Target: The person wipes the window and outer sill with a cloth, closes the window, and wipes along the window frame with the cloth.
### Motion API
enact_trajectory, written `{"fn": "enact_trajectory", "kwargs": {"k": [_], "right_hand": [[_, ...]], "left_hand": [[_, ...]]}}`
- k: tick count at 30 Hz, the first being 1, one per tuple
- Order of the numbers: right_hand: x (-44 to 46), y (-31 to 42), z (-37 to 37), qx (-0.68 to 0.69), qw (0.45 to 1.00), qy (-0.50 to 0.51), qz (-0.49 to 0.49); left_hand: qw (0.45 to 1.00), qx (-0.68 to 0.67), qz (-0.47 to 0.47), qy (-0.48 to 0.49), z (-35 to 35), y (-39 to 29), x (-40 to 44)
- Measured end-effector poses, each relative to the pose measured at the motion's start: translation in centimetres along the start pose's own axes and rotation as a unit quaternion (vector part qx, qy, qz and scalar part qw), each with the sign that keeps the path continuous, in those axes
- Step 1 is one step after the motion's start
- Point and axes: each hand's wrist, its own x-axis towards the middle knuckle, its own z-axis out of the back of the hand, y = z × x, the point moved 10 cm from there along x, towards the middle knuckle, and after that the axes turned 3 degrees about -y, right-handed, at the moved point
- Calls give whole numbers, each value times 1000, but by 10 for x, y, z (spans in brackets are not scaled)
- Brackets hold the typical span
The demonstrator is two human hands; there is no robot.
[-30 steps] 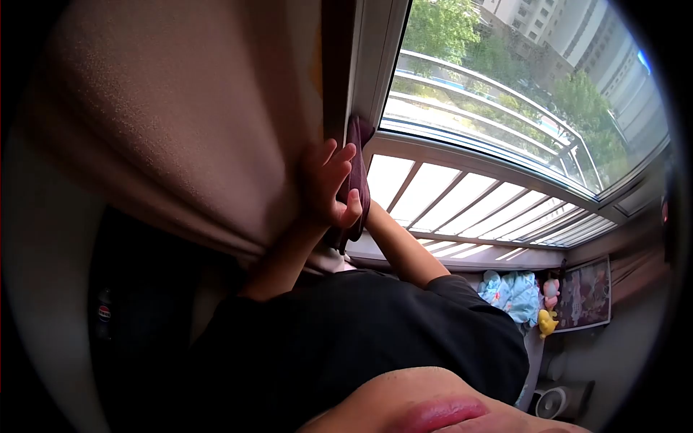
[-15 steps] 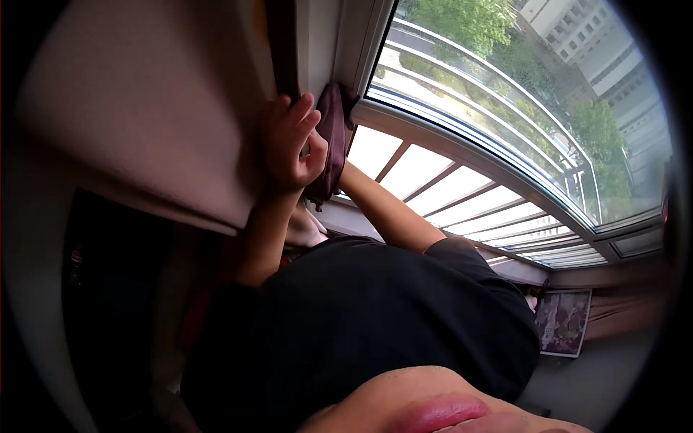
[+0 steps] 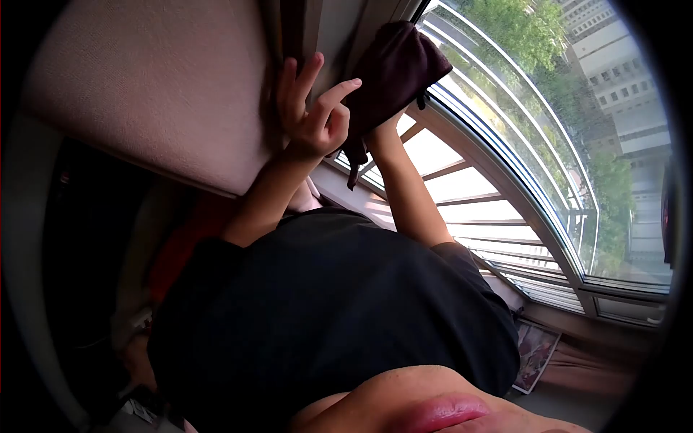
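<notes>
My left hand is raised with its fingers spread and a finger stretched toward a dark purple cloth. Nothing shows in its grasp. The cloth looks folded or pouch-like, with a dark strap-like end hanging at its lower left. It bunches in front of my right hand, which holds it up by the window frame. Most of my right hand's fingers are hidden behind the cloth.
A large window with white railings outside rises on the right, above a slatted sill. A pinkish padded surface lies at left. A framed picture leans at lower right.
The purple cloth and my right hand have moved up and to the right, and the cloth is spread wider. My left hand has shifted slightly right, its fingers more spread. The view has tilted.
</notes>
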Motion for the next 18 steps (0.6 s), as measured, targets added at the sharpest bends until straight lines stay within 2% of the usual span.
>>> {"fn": "enact_trajectory", "kwargs": {"k": [1,3,4,5,7,8,10,13,14,15,17,18], "right_hand": [[3,10,-12,-217,971,47,91],[-25,-19,-20,-149,989,24,1],[-44,-54,-35,-147,977,124,-94],[-61,-77,-42,-223,955,178,-81],[-83,-93,-43,-330,917,215,-61],[-96,-104,-37,-336,915,213,-65],[-130,-115,-39,-364,889,276,-35],[-159,-117,-34,-393,877,277,-7],[-159,-107,-37,-429,863,255,78],[-161,-112,-35,-431,862,255,76],[-120,-76,-29,-315,930,191,13],[-102,-61,-30,-316,929,191,10]], "left_hand": [[1000,-9,12,5,0,2,1],[999,-31,13,9,3,1,3],[999,-51,15,10,5,3,4],[998,-56,14,13,7,5,4],[995,-75,16,59,1,7,2],[994,-86,27,60,3,8,5],[993,-95,27,62,3,9,4],[991,-112,24,65,4,11,-2],[990,-122,20,65,5,11,-3],[990,-124,22,66,8,11,-4],[981,-175,55,57,17,16,-7],[982,-173,60,36,20,14,-13]]}}
